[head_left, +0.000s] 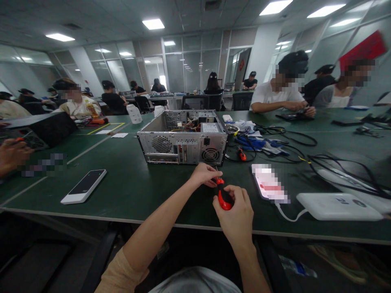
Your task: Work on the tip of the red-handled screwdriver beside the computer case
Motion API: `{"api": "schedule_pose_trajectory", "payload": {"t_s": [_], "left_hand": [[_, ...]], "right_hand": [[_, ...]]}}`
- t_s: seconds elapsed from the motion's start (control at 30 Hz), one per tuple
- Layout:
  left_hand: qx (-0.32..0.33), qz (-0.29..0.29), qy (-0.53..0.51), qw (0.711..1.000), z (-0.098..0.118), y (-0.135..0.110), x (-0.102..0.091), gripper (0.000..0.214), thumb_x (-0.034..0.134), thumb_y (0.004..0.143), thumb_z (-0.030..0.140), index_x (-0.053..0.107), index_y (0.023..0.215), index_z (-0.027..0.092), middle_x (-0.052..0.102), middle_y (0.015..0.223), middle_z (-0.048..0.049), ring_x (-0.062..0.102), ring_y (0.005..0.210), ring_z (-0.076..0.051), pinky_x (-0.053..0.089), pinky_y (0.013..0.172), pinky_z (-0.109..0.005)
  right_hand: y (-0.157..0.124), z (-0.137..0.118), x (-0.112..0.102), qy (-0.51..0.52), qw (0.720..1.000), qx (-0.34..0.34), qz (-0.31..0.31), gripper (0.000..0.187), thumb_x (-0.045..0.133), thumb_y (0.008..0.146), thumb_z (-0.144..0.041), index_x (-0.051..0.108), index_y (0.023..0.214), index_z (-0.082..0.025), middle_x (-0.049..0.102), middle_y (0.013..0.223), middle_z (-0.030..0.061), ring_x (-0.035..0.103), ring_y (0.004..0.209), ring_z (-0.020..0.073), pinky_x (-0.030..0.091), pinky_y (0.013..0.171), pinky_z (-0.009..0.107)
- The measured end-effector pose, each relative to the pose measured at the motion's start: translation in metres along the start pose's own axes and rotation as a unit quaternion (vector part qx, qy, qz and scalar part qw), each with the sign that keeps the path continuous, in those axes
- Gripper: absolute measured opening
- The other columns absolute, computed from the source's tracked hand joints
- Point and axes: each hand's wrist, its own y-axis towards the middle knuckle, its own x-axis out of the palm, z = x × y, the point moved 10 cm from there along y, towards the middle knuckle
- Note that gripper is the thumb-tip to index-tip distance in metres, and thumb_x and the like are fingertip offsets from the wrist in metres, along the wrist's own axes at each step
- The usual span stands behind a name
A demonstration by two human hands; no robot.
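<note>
My right hand [236, 213] is wrapped round the red and black handle of a screwdriver [223, 198], held just above the green table [137, 187]. My left hand [205, 174] pinches the front of the same screwdriver near its shaft. The tip points toward the rear panel of an open grey computer case [183, 142], which lies on its side a short way beyond my hands.
A white phone [84, 186] lies at the left, another phone [269, 183] is cabled to a white power bank [337, 205] at the right. Black cables [332, 162], a small orange tool [241, 153] and blue items lie right of the case. Several seated people surround the tables.
</note>
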Motion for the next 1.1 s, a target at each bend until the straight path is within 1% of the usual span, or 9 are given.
{"api": "schedule_pose_trajectory", "payload": {"t_s": [0.17,0.33,0.4,0.47,0.57,0.67,0.87,1.0,1.1], "left_hand": [[0.000,0.002,0.005,1.000,-0.002,0.001,0.000,0.033,0.080,0.076,0.027,0.068,0.100,0.008,0.073,0.074,-0.0068,0.067,0.052,-0.013,0.058,0.054,-0.024],[-0.020,0.012,-0.022,0.999,-0.002,-0.002,0.001,0.025,0.079,0.077,0.020,0.068,0.096,0.008,0.070,0.066,-0.0032,0.066,0.053,-0.012,0.059,0.058,-0.024],[-0.026,0.018,-0.032,0.999,-0.001,-0.004,0.000,0.022,0.078,0.078,0.018,0.068,0.095,0.008,0.068,0.064,-0.0024,0.065,0.052,-0.012,0.059,0.059,-0.025],[-0.031,0.020,-0.042,0.998,0.000,-0.006,0.000,0.020,0.076,0.079,0.016,0.067,0.094,0.007,0.068,0.064,-0.0023,0.065,0.051,-0.012,0.060,0.061,-0.027],[-0.035,0.017,-0.056,0.998,0.001,-0.008,0.000,0.016,0.073,0.081,0.011,0.065,0.094,0.007,0.067,0.065,-0.0019,0.064,0.050,-0.011,0.060,0.062,-0.029],[-0.035,0.012,-0.056,0.998,0.001,-0.008,0.001,0.012,0.070,0.082,0.010,0.065,0.093,0.007,0.067,0.065,-0.0015,0.063,0.050,-0.011,0.060,0.062,-0.029],[-0.038,0.004,-0.051,0.998,0.002,-0.009,0.003,0.010,0.066,0.085,0.009,0.064,0.095,0.007,0.066,0.065,-0.0013,0.062,0.049,-0.010,0.059,0.058,-0.027],[-0.030,0.002,-0.040,0.999,0.001,-0.007,0.003,0.008,0.068,0.084,0.011,0.067,0.091,0.007,0.070,0.073,-0.0048,0.064,0.052,-0.011,0.060,0.061,-0.028],[-0.019,-0.002,-0.010,1.000,0.001,-0.005,0.003,0.017,0.074,0.081,0.022,0.069,0.087,0.007,0.071,0.074,-0.0061,0.065,0.052,-0.012,0.060,0.059,-0.028]], "right_hand": [[0.000,-0.001,0.002,0.027,0.999,-0.012,-0.013,0.021,0.059,0.074,-0.018,0.054,0.094,-0.023,0.055,0.099,0.0050,0.058,0.088,0.0220,0.048,0.080,0.036],[-0.002,-0.008,0.003,0.008,0.999,-0.050,-0.015,0.021,0.058,0.074,-0.014,0.056,0.093,-0.022,0.056,0.101,0.0066,0.056,0.096,0.0241,0.046,0.087,0.038],[-0.002,-0.009,0.003,-0.003,0.999,-0.050,-0.016,0.021,0.062,0.077,-0.023,0.057,0.098,-0.022,0.058,0.103,0.0076,0.056,0.098,0.0254,0.046,0.087,0.040],[-0.002,-0.008,0.003,-0.017,0.999,-0.037,-0.019,0.032,0.065,0.081,-0.040,0.057,0.105,-0.021,0.059,0.105,0.0094,0.057,0.098,0.0277,0.046,0.086,0.041],[-0.001,-0.004,0.007,-0.037,0.998,-0.005,-0.044,0.046,0.051,0.090,-0.058,0.056,0.113,-0.019,0.064,0.098,0.0104,0.060,0.091,0.0285,0.044,0.082,0.042],[-0.002,0.000,0.012,-0.050,0.995,0.015,-0.079,0.042,0.035,0.098,-0.052,0.056,0.114,-0.019,0.067,0.087,0.0075,0.062,0.080,0.0258,0.042,0.079,0.039],[-0.001,0.003,0.015,-0.033,0.994,0.028,-0.096,0.029,0.047,0.093,-0.044,0.056,0.109,-0.022,0.065,0.082,0.0035,0.060,0.075,0.0234,0.040,0.073,0.035],[0.000,-0.001,0.008,-0.028,0.998,0.008,-0.048,0.024,0.057,0.084,-0.037,0.055,0.102,-0.021,0.062,0.085,0.0041,0.057,0.079,0.0234,0.041,0.072,0.034],[-0.001,-0.008,0.005,-0.042,0.998,-0.030,-0.020,0.020,0.059,0.081,-0.031,0.056,0.098,-0.021,0.059,0.089,0.0054,0.054,0.084,0.0239,0.042,0.074,0.035]]}}
